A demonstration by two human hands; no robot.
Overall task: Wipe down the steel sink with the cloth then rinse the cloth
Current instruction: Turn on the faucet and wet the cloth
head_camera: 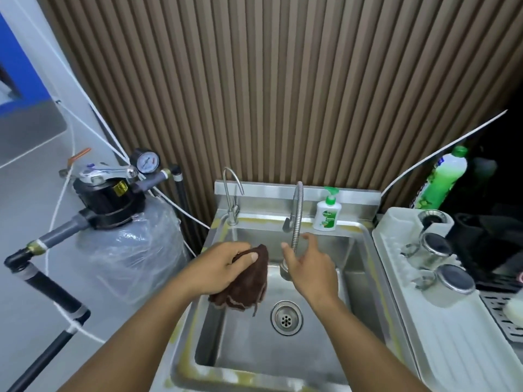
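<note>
on steel sink (249,349) stands dettol soap (327,215); left hand (223,265) grips cloth (246,284).

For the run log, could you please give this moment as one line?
left hand: grips brown cloth above sink | right hand: open, straddling flexible tap | water flow: cannot tell

Grips brown cloth (244,284) in left hand (226,264) over steel sink (254,349), left of drain (286,317). Holds right hand (309,267), fingers spread, just beside flexible faucet hose (296,222), behind drain.
</note>
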